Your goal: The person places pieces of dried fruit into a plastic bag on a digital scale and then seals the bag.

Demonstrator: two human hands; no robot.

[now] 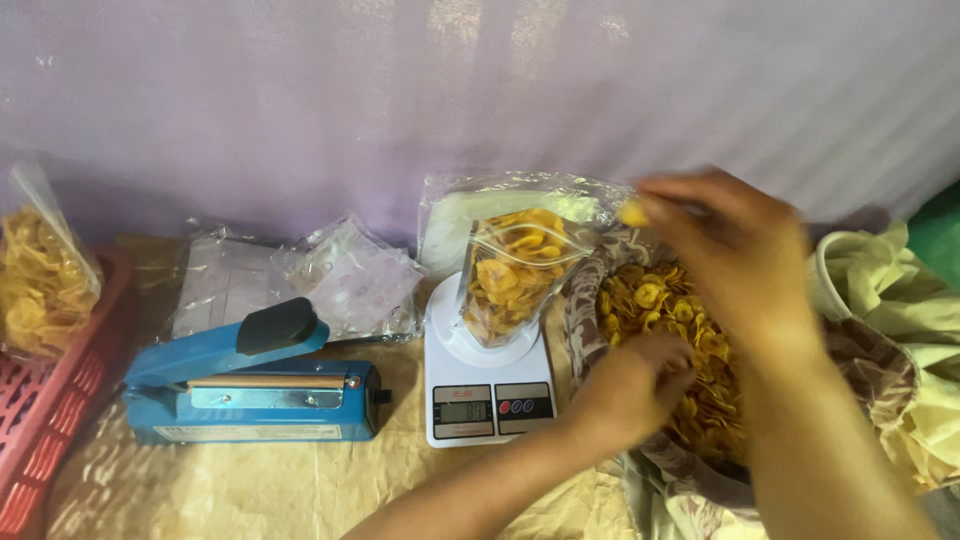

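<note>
Right hand (pixel 725 245) pinches a banana chip (pixel 632 212) above the pouch (pixel 515 275); left hand (pixel 635 385) grasps chips in the pile (pixel 690 350).

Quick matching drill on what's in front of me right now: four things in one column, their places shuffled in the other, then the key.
1. clear pouch of chips
2. blue heat sealer
3. left hand
4. red basket

A. far left edge
B. in the pile of yellow chips
C. standing on the white scale
D. on the mat, left of the scale

Pairs: 1-C, 2-D, 3-B, 4-A
</note>
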